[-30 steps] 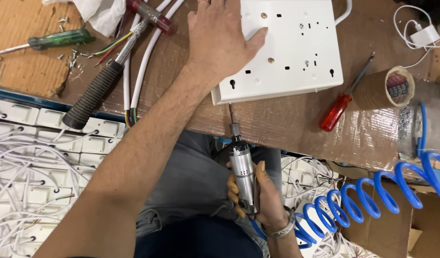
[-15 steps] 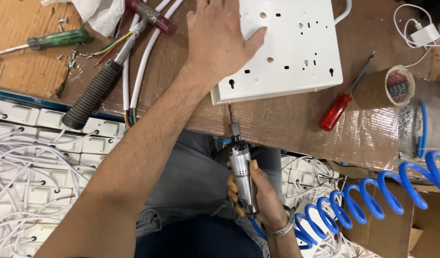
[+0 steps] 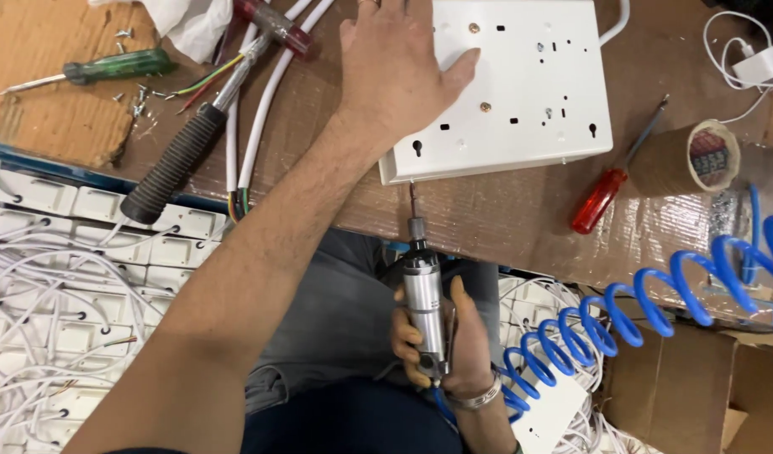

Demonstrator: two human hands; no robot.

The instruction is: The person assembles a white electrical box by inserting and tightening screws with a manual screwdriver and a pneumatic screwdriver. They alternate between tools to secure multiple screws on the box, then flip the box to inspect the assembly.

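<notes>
Contact is made between the left hand [image 3: 399,71], laid flat with fingers spread, and the white socket panel [image 3: 504,92], which is pressed onto the cardboard-covered bench [image 3: 487,219]. The right hand [image 3: 441,353] is clamped around the silver pneumatic screwdriver [image 3: 423,294], held below the panel with its bit at the panel's near edge. A blue coiled hose [image 3: 647,311] is seen below and right of the panel. A red-handled screwdriver [image 3: 605,193] is placed just right of the panel; a hammer [image 3: 193,143] and a green-handled screwdriver [image 3: 109,67] are placed to its left.
</notes>
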